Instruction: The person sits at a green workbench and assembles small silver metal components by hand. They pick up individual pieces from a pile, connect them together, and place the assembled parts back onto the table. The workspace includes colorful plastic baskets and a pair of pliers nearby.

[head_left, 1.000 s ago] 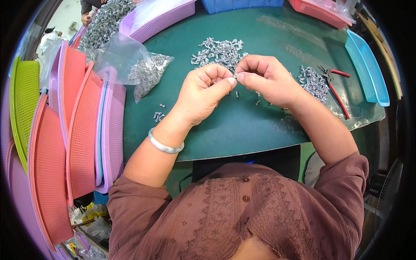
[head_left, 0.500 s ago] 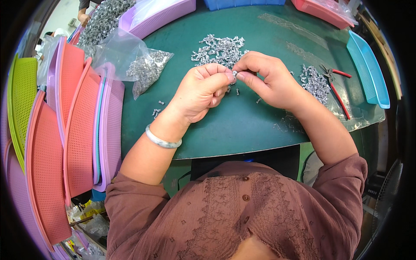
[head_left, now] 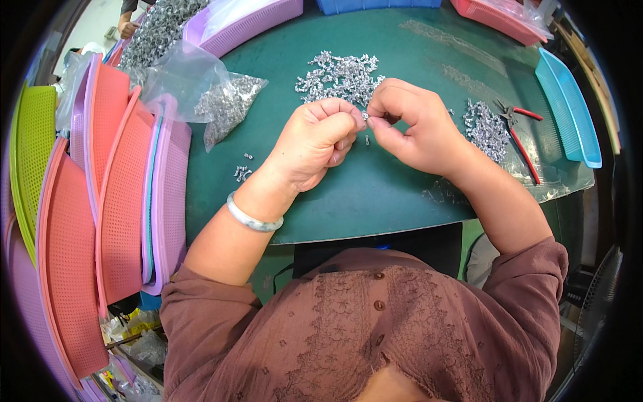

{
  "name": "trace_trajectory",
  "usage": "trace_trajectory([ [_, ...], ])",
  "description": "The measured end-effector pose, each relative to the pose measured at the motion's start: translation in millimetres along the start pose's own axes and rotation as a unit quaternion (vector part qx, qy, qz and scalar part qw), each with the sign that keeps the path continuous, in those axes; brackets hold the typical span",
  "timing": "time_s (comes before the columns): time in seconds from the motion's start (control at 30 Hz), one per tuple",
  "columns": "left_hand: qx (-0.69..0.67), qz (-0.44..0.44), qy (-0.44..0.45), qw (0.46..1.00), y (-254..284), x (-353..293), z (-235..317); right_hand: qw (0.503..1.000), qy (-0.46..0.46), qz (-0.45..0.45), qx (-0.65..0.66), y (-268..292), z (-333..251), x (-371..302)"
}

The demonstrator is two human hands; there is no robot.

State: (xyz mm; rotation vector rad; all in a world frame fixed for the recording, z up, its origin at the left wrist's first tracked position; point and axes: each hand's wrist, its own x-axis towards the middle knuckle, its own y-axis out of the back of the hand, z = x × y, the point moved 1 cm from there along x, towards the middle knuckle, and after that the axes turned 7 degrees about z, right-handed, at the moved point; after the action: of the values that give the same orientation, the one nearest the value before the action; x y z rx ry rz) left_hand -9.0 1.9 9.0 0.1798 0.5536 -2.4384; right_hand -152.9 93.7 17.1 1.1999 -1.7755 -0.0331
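Observation:
Between the fingertips of both hands sits a tiny silvery metal part [head_left: 365,116], mostly covered, so its exact shape is hard to make out. My left hand [head_left: 318,137] pinches it from the left, the other fingers curled into the palm; a pale bangle [head_left: 253,214] circles that wrist. From the right, thumb and forefinger of my right hand [head_left: 422,127] close on the same part. Just beyond the hands spreads a large heap of small silvery metal parts [head_left: 340,75]. A smaller heap of similar parts [head_left: 486,130] lies right of my right hand. One loose part [head_left: 367,140] rests below the fingertips.
Red-handled pliers [head_left: 524,154] lie at the right, near a blue tray [head_left: 568,107]. A clear bag of metal parts [head_left: 230,107] lies on the green table [head_left: 362,201] at the left. Stacked plastic baskets [head_left: 124,208] crowd the left side. Another person's hand [head_left: 127,28] shows far left.
Both hands stay together over the table with only small finger shifts. A loose part below my right hand is no longer visible.

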Motion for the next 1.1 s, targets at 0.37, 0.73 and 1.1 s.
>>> trace_trajectory([
  [0.37,0.113,-0.033,0.03,0.993,16.3,-0.2,16.7,0.981,-0.123,-0.144,0.04,8.2,-4.2,0.9],
  [0.73,0.2,-0.038,0.029,0.979,23.9,4.8,16.9,0.968,-0.006,-0.251,0.003,19.8,11.2,0.0],
  [1.1,0.223,-0.024,0.001,0.974,27.0,6.7,17.8,0.921,0.009,-0.362,-0.146,43.2,6.5,-5.6],
])
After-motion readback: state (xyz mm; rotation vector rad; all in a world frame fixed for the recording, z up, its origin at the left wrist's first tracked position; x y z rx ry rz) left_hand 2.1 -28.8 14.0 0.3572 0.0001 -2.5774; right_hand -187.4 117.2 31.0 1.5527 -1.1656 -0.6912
